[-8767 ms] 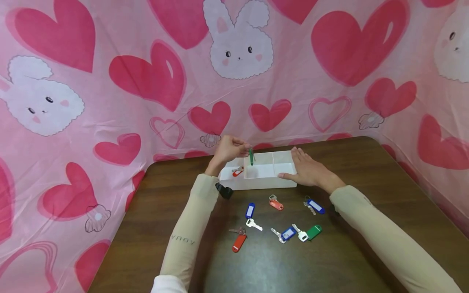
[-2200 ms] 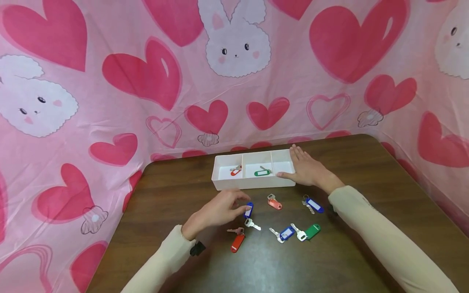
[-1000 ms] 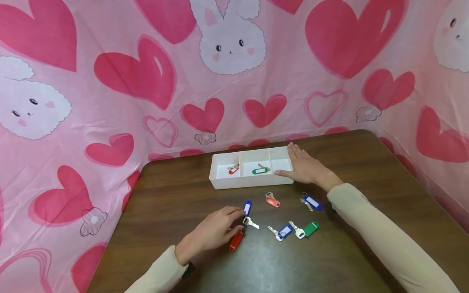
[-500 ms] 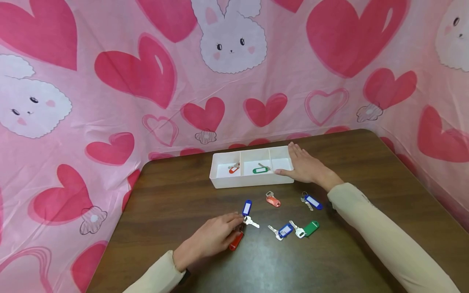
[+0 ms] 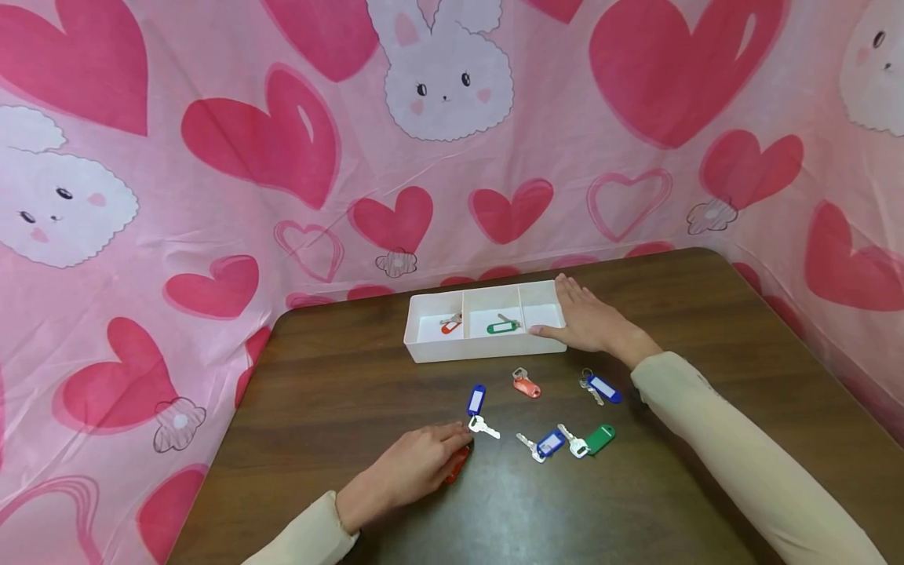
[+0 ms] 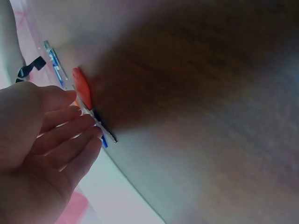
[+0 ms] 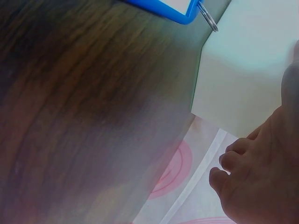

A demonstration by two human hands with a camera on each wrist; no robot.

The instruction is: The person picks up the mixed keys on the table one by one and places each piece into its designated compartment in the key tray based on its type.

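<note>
My left hand (image 5: pixel 413 464) is at the red key tag (image 5: pixel 457 464) on the table, partly covering it. In the left wrist view the fingers are loosely bent beside the red tag (image 6: pixel 82 87) and its key; no firm pinch shows. My right hand (image 5: pixel 596 326) rests against the right end of a white three-compartment box (image 5: pixel 487 349), fingers straight along its end and thumb at its front. A red-tagged key (image 5: pixel 450 326) lies in the left compartment, a green-tagged key (image 5: pixel 502 326) in the middle one.
On the table (image 5: pixel 318 392) lie a blue-tagged key (image 5: pixel 476 400), an orange-red-tagged key (image 5: pixel 526 385), another blue-tagged key (image 5: pixel 603 388), a third blue-tagged key (image 5: pixel 550 444) and a green-tagged key (image 5: pixel 600 441). A pink heart-print cloth (image 5: pixel 282 157) hangs behind.
The left hand put the green-tagged key in the middle compartment, came down past the near blue tag and settled at the red tag. The right hand has stayed at the box's end.
</note>
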